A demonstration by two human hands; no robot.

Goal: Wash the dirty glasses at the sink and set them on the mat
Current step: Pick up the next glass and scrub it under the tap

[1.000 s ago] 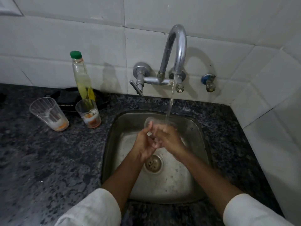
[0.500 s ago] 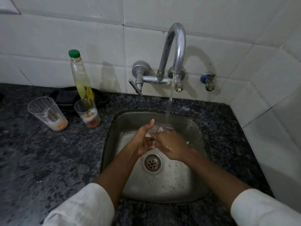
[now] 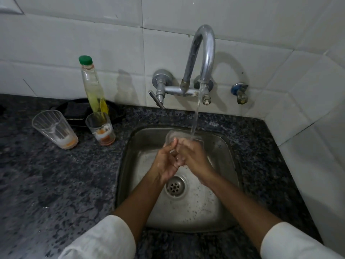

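Left hand (image 3: pixel 165 162) and right hand (image 3: pixel 194 158) both grip one clear glass (image 3: pixel 173 136) (rim tilted away) under the tap stream (image 3: pixel 195 118), above the sink (image 3: pixel 226 159).

The clear drinking glass (image 3: pixel 183 136) under the tap stream is mostly hidden behind the left hand (image 3: pixel 165 162) and right hand (image 3: pixel 194 158), its outline blurred. The flat black mat (image 3: pixel 74 111) sits partly behind a green-capped clear bottle (image 3: pixel 94 88).

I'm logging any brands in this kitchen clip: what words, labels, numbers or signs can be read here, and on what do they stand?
None can be read.
Bottle with green cap: clear, no label showing.
Two dirty glasses on the counter: no print.
Glass under the tap: no print.
Wall tiles: plain.
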